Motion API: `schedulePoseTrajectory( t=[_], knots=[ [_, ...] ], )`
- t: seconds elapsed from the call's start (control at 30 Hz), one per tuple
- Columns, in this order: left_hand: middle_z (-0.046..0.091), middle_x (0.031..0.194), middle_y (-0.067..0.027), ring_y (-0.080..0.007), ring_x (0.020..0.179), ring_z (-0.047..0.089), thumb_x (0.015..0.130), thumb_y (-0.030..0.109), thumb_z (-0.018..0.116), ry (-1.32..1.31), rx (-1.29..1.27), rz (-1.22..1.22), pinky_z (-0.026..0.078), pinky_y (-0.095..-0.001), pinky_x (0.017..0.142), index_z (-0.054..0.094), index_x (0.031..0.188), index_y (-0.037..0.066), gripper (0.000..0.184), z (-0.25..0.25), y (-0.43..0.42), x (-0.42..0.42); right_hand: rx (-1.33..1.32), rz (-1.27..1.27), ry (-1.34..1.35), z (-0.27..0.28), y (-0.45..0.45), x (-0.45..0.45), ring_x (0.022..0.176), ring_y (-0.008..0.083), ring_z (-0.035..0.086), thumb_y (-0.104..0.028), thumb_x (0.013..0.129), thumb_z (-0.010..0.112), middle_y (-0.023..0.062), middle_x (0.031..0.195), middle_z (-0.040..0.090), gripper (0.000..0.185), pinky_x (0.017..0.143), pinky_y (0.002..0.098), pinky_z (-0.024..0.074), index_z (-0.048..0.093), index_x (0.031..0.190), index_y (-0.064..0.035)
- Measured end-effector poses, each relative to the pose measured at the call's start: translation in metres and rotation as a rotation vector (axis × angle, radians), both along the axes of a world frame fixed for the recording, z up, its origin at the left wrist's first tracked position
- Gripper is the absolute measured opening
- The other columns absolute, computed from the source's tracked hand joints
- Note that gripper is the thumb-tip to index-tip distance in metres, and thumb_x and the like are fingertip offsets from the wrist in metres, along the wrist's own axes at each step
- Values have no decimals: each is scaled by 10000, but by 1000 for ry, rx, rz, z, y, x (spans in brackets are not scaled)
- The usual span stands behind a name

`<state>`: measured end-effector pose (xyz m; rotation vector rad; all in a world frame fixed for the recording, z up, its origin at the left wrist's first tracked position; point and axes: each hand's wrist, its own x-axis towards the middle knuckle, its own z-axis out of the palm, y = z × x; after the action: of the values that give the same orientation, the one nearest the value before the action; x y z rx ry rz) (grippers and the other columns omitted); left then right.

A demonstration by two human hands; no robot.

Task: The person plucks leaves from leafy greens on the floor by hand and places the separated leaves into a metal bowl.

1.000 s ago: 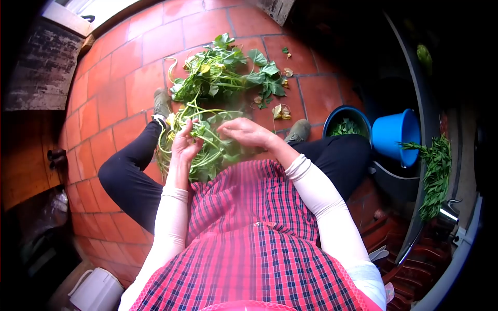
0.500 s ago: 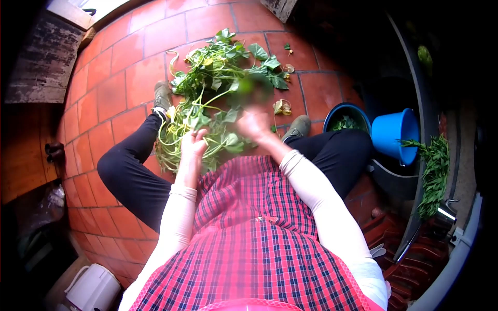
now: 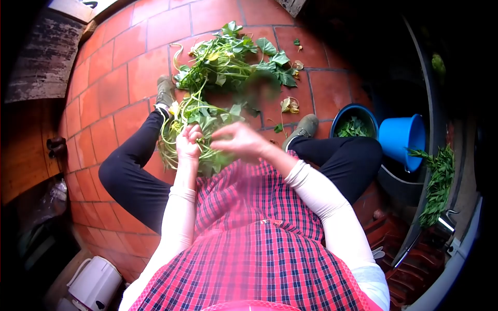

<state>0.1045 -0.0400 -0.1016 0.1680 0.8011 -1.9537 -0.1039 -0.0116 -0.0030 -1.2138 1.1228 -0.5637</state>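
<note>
Red tiles underfoot, a person seated low, leafy stems heaped between the shoes. A second, looser tangle lies nearer the apron. Left hand at that tangle – fingers curled in, closed round part of the stems. Right hand just beside it, slightly blurred, thumb and fingers parted.

Containers, by the right knee: a dark basin with a blue rim, cut green leaves lying inside, well below the lip. Next to it a bright blue bucket, mouth turned away to the right – contents cannot be told. A dark tub below the bucket; inside too dim to read. Bunch of narrow leaves at far right. White container with a handle, lower left. Yellowed leaf on the floor near the right shoe.
</note>
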Motion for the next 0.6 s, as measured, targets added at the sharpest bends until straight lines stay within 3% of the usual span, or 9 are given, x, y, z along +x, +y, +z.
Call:
schedulePoseTrajectory(
  t=[0.07, 0.13, 0.23, 0.33, 0.4, 0.47, 0.53, 0.57, 0.6],
  knots=[
    [270, 603, 10, -87, 485, 220, 911, 101, 351, -33, -2, 14, 180, -209, 365, 350, 625, 82, 287, -1, 0, -1, -48, 101, 97, -8, 6, 16, 713, 136, 608, -199, 743, 600, 98, 781, 667, 260, 680, 284, 490, 670, 915, -17],
    [267, 602, 9, -88, 487, 223, 911, 96, 344, -61, 14, 35, 177, -210, 363, 351, 626, 83, 285, -1, 1, 2, 173, 60, 33, -11, 7, 16, 676, 123, 602, -188, 731, 600, 96, 727, 660, 219, 637, 287, 485, 669, 829, -5],
    [263, 599, 17, -84, 482, 225, 907, 89, 346, -150, 26, 15, 172, -202, 360, 349, 627, 89, 280, 3, 0, 1, 251, -10, 13, -28, 10, 16, 657, 204, 626, -190, 725, 563, 147, 733, 654, 213, 616, 331, 493, 656, 749, 1],
    [282, 573, 24, -76, 470, 238, 888, 87, 366, -134, 77, -28, 168, -206, 357, 369, 658, 79, 230, 9, 0, -7, -38, -15, 682, -60, 11, 14, 656, 324, 617, -188, 719, 505, 195, 738, 637, 240, 615, 389, 492, 639, 752, 9],
    [296, 560, 21, -78, 462, 241, 867, 63, 366, -75, 44, 1, 173, -211, 357, 375, 664, 79, 204, 4, 0, 4, 205, -164, 819, -89, 2, -27, 676, 413, 578, -197, 703, 473, 224, 769, 620, 273, 616, 441, 473, 631, 765, 16],
    [300, 558, 17, -81, 458, 241, 850, 43, 365, -113, 33, -47, 177, -214, 357, 393, 684, 79, 172, 9, 2, 6, 109, -78, 908, -162, -15, -73, 686, 326, 608, -168, 735, 509, 168, 754, 640, 231, 639, 389, 479, 626, 792, 23],
    [304, 576, 18, -83, 461, 238, 885, 97, 390, -203, 55, -83, 184, -213, 363, 393, 690, 80, 196, 0, 5, 7, 140, -485, 246, -177, -24, -95, 654, 186, 607, -212, 753, 592, 141, 772, 659, 197, 587, 331, 482, 597, 759, -16],
    [306, 585, 19, -83, 462, 237, 903, 124, 403, -246, 59, -100, 188, -213, 366, 393, 692, 81, 215, -2, 4, 6, 110, -483, 39, -163, -32, -92, 624, 134, 567, -228, 751, 636, 115, 788, 658, 222, 584, 305, 464, 574, 801, -21],
    [304, 585, 19, -83, 463, 237, 907, 134, 409, -211, 62, -85, 190, -212, 366, 394, 694, 81, 220, -3, 3, 5, 1, -536, 101, -153, -35, -75, 684, 159, 592, -238, 744, 645, 121, 832, 656, 256, 641, 306, 474, 589, 879, -28]
  ],
)
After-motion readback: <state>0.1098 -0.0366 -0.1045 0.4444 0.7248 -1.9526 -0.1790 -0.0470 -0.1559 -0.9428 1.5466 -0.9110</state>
